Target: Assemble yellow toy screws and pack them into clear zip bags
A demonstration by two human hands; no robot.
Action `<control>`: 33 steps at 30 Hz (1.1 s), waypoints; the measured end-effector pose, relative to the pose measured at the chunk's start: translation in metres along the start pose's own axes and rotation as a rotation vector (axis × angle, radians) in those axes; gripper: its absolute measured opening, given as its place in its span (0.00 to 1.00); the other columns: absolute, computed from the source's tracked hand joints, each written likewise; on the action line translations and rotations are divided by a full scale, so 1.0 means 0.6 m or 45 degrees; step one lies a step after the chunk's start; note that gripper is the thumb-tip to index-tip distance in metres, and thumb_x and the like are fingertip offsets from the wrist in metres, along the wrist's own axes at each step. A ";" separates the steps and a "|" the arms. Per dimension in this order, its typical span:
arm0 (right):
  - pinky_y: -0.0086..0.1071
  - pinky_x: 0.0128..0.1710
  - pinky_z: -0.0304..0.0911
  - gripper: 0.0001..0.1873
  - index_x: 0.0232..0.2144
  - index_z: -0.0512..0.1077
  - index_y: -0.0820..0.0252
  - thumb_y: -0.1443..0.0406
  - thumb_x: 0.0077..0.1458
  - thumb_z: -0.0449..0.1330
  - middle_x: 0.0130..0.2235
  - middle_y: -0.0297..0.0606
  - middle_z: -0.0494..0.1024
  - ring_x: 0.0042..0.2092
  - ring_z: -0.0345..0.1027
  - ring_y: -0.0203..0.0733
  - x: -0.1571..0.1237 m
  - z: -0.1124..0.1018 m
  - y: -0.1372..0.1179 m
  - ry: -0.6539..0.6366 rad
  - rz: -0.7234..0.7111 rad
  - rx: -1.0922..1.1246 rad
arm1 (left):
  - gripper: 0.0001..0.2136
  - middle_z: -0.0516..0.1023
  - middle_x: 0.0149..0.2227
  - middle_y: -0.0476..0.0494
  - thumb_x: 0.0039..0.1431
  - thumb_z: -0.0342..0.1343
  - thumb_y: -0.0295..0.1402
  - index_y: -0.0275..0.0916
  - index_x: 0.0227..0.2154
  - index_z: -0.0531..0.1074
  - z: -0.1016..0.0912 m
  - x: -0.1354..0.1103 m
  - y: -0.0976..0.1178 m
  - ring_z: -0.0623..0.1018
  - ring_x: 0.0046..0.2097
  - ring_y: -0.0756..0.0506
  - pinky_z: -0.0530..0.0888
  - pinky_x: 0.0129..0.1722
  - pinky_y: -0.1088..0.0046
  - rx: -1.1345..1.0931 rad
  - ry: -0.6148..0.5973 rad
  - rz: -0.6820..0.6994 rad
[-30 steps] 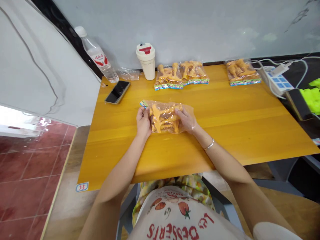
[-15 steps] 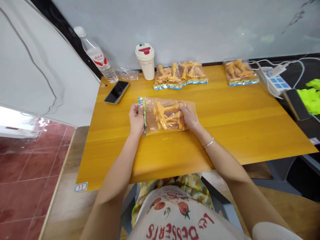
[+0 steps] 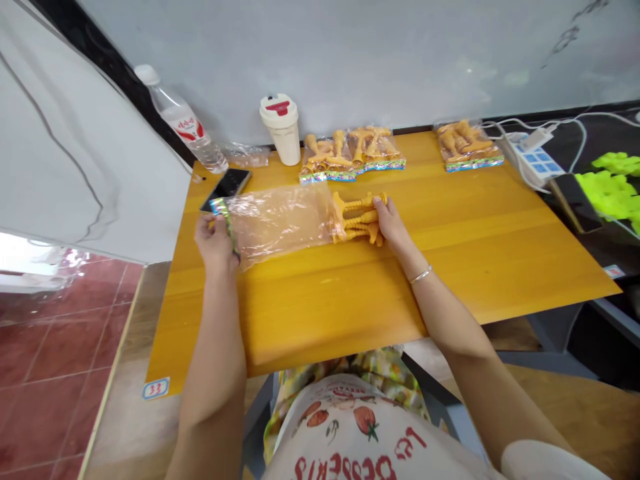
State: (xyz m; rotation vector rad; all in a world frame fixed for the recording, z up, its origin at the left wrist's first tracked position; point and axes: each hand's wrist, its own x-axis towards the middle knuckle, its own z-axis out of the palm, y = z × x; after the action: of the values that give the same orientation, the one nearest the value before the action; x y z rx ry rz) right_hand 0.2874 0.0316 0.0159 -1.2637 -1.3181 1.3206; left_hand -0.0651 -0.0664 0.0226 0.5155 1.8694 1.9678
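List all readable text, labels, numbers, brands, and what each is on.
"33": sticker at the desk's near left corner.
"LES DESSERTS": white top, upside down in view; its smaller line is too small.
Bottle label: red characters, too blurred.
Held bag's strip and back-row bags' strips: print too small.
Far-right sticker: unreadable.
Whiteboard scribble: unreadable.

Office-like workroom: wood-grain desk [image 3: 450,267] beneath grip of right hand [image 3: 392,225], number sticker [image 3: 156,389] nearer and left, marker-scribbled whiteboard [image 3: 375,60] beyond grip, power strip [image 3: 539,162] far right of it.
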 end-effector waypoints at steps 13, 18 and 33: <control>0.33 0.40 0.69 0.21 0.34 0.68 0.53 0.43 0.55 0.59 0.36 0.34 0.76 0.39 0.69 0.40 -0.012 0.023 0.003 -0.038 0.016 -0.108 | 0.12 0.62 0.27 0.57 0.61 0.51 0.18 0.41 0.33 0.56 -0.057 0.073 -0.020 0.66 0.29 0.53 0.67 0.33 0.78 0.079 0.444 -0.036; 0.34 0.41 0.68 0.20 0.34 0.69 0.53 0.44 0.56 0.60 0.34 0.34 0.76 0.38 0.69 0.40 -0.028 0.037 -0.004 -0.095 0.017 -0.146 | 0.21 0.65 0.52 0.40 0.53 0.53 0.13 0.38 0.47 0.60 -0.046 0.022 0.026 0.68 0.50 0.49 0.66 0.52 0.73 0.382 0.624 0.557; 0.36 0.41 0.69 0.30 0.34 0.68 0.55 0.36 0.57 0.51 0.31 0.37 0.75 0.38 0.70 0.43 -0.055 0.056 -0.021 -0.325 -0.111 -0.320 | 0.21 0.76 0.54 0.37 0.56 0.64 0.48 0.42 0.48 0.74 0.099 -0.164 -0.051 0.73 0.58 0.40 0.64 0.63 0.60 0.068 -0.834 0.141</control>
State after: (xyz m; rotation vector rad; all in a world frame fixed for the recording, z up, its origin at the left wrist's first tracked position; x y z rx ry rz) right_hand 0.2573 -0.0045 0.0287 -1.2157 -1.7440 1.3171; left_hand 0.0503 -0.0635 -0.0055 1.1385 1.4923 1.5417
